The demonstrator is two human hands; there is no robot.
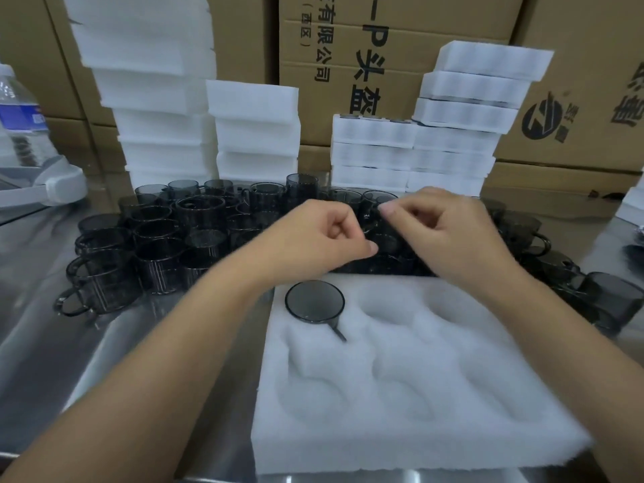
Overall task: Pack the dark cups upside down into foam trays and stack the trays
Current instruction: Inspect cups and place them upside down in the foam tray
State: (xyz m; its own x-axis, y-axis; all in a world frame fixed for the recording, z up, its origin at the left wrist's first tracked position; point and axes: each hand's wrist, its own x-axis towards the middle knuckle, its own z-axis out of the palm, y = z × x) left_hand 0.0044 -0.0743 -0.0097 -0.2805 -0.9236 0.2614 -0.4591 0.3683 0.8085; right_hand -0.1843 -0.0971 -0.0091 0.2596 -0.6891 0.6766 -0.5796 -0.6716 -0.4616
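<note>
**A:** So, starting from the left, what's on the counter (104,360)?

**B:** One water bottle (17,109) at the far edge. Then four stacks of foam trays (256,127) run along the back, against cardboard boxes (400,36). The leftmost stack is the tallest.

**A:** And the cups?

**B:** A crowd of loose dark cups (156,235) stands in front of the stacks, mostly upright. They overlap too much to count.

**A:** The hands?

**B:** Two, both above the cups just beyond the nearest tray. The left hand (320,238) has its fingers curled in. The right hand (449,224) is curled too, fingertips by a cup rim. Blur hides whether either one grips a cup.

**A:** And that nearest tray?

**B:** One front tray (400,444) with six pockets. One packed cup (314,301) sits upside down in the far-left pocket, and the other five show white foam.
</note>
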